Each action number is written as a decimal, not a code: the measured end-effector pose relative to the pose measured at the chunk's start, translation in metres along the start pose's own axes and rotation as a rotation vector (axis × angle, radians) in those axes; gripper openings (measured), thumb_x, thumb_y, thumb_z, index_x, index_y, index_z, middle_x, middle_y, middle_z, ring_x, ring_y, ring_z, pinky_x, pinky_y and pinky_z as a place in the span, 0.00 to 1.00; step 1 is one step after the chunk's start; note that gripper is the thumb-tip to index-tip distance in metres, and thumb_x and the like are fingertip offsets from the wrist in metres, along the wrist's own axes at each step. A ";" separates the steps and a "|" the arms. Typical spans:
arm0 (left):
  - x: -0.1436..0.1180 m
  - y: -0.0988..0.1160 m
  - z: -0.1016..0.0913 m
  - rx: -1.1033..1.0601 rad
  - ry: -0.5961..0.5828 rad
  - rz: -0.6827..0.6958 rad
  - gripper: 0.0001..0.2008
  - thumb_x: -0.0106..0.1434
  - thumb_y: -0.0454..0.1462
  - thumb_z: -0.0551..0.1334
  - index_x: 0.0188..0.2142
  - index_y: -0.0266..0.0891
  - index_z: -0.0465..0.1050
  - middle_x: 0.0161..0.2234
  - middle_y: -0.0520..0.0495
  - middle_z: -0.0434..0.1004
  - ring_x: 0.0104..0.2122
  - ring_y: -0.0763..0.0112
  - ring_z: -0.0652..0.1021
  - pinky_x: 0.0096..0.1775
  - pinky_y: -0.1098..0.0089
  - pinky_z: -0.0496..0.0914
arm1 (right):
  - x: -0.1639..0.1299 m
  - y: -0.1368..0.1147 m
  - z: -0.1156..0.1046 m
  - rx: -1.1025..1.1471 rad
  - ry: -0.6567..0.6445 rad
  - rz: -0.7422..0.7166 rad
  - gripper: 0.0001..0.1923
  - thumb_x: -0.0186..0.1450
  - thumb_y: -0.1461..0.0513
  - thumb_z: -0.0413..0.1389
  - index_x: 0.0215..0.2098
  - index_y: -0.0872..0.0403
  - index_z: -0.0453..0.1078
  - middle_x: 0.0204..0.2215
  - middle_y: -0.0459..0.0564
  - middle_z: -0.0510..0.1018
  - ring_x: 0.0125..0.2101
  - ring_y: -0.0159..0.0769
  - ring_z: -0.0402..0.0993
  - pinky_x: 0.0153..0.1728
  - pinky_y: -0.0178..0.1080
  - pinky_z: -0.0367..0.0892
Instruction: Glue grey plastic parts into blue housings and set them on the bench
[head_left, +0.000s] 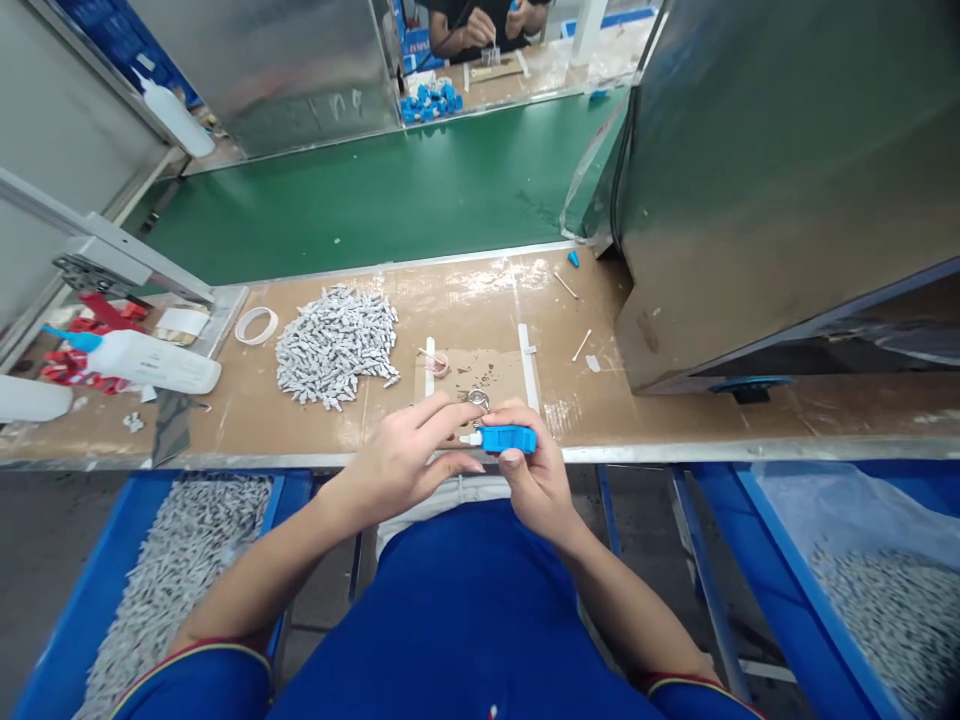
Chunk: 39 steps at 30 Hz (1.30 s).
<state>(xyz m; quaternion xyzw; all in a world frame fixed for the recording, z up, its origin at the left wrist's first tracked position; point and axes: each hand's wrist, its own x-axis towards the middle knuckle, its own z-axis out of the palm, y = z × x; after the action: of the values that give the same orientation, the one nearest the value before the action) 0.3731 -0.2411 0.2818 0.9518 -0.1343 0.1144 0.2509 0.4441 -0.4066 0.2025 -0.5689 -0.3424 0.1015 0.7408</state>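
While my right hand (536, 480) pinches blue connector housing (508, 439), my left hand (401, 460) fingertips touch its white tip, holding nothing; grey parts pile (335, 345) on desk (675, 400).

A white squeeze bottle (154, 361) lies beside a tape roll (256, 325).

A brown workbench (675, 420) is running left to right, with a green conveyor belt (390, 200) lying beyond it. A large metal housing (780, 170) is standing at far right, and blue bins (757, 520) are sitting below the near edge.
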 end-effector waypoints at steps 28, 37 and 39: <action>0.073 -0.021 -0.028 -0.468 0.072 -0.315 0.16 0.67 0.42 0.64 0.26 0.39 0.66 0.20 0.57 0.64 0.21 0.79 0.65 0.24 0.77 0.61 | 0.073 -0.017 0.001 0.032 0.037 0.131 0.28 0.70 0.40 0.51 0.37 0.53 0.79 0.40 0.54 0.79 0.40 0.42 0.77 0.44 0.44 0.74; 0.069 -0.012 -0.030 -0.408 0.044 -0.365 0.17 0.62 0.38 0.62 0.22 0.41 0.55 0.15 0.61 0.55 0.16 0.81 0.58 0.20 0.75 0.53 | 0.067 -0.013 -0.007 -0.191 -0.041 -0.009 0.34 0.68 0.40 0.55 0.66 0.46 0.62 0.52 0.57 0.75 0.40 0.40 0.75 0.39 0.43 0.75; 0.068 -0.011 -0.031 -0.427 0.010 -0.364 0.17 0.61 0.37 0.62 0.22 0.41 0.54 0.14 0.62 0.54 0.16 0.81 0.57 0.20 0.75 0.52 | 0.067 -0.016 -0.011 -0.263 -0.058 -0.151 0.33 0.70 0.48 0.58 0.70 0.43 0.57 0.52 0.56 0.73 0.41 0.40 0.75 0.39 0.43 0.75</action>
<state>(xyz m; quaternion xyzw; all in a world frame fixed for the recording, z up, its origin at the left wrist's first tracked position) 0.4355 -0.2294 0.3223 0.8852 0.0193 0.0414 0.4629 0.4975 -0.3839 0.2418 -0.6307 -0.4157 0.0162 0.6551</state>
